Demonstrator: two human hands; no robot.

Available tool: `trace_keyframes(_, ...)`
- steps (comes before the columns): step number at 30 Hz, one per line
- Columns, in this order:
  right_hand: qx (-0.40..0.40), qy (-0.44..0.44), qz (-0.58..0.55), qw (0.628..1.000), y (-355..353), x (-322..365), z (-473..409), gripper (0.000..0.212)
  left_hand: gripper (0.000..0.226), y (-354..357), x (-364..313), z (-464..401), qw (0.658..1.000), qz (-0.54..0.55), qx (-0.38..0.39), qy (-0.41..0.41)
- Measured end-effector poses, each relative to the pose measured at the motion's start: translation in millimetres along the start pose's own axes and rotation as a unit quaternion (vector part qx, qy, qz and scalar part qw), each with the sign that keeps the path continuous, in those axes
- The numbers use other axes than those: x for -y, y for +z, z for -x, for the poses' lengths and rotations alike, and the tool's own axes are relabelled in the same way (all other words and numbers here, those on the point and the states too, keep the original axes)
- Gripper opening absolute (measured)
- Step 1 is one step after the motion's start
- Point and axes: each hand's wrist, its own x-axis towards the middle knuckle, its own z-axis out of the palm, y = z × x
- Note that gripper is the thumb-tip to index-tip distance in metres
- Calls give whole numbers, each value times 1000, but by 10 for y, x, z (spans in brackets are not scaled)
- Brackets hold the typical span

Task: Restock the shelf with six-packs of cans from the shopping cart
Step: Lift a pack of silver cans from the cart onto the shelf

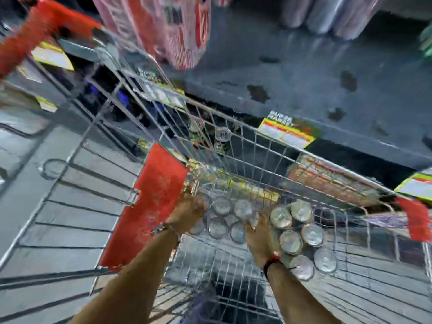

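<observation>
Both hands reach down into the wire shopping cart (257, 146) at lower centre of the frame. The left hand (187, 212) and right hand (258, 235) are curled against opposite ends of a six-pack of cans (222, 218) standing in the basket; blur hides how firmly they grip. A second six-pack (301, 239) stands just right of it. The dark shelf (304, 73) fills the upper right.

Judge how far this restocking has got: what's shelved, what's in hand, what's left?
Done: red shrink-wrapped packs already stand on the dark shelf. In hand: the left hand and right hand flank a clear-wrapped six-pack of silver-topped cans in the wire shopping cart; grip unclear. Left: a second six-pack beside it.
</observation>
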Motion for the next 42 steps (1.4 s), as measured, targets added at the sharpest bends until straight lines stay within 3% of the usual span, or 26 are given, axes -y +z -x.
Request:
trace_keyframes(4,48,49,-112,991,121,-96,-149,63,61,139,230,-201,984,136,3,-118)
trace_keyframes(7,50,67,-155,984,155,-175,-239,67,57,216,274,-286,961,252,60,-101)
trace_keyframes(9,71,79,-166,980,166,-202,-278,70,58,240,282,-327,950,300,47,-74)
trace_keyframes(11,73,77,-166,980,184,-215,-295,69,45,272,307,-361,934,348,35,-69)
trace_keyframes(15,49,60,-155,985,202,-162,-227,60,26,273,307,-356,929,362,16,-75)
trace_keyframes(19,28,59,-147,987,137,-18,-89,54,23,172,120,-259,919,382,5,-97)
trace_keyframes(25,37,3,-128,991,-109,440,205,44,33,-241,-268,2,934,348,-35,-68)
trace_keyframes(32,-28,-68,-47,996,-638,1237,661,68,43,-963,-1056,501,968,245,-56,15)
trace_keyframes(35,-63,-118,-35,990,-907,1550,867,56,46,-1241,-1406,722,980,130,-134,63)
trace_keyframes(37,-76,-142,-31,986,-1076,1756,986,48,46,-1431,-1614,833,977,109,-155,93)
trace_keyframes(42,-122,-185,-20,975,-1499,2232,1129,31,34,-1891,-2125,1013,976,106,-106,158)
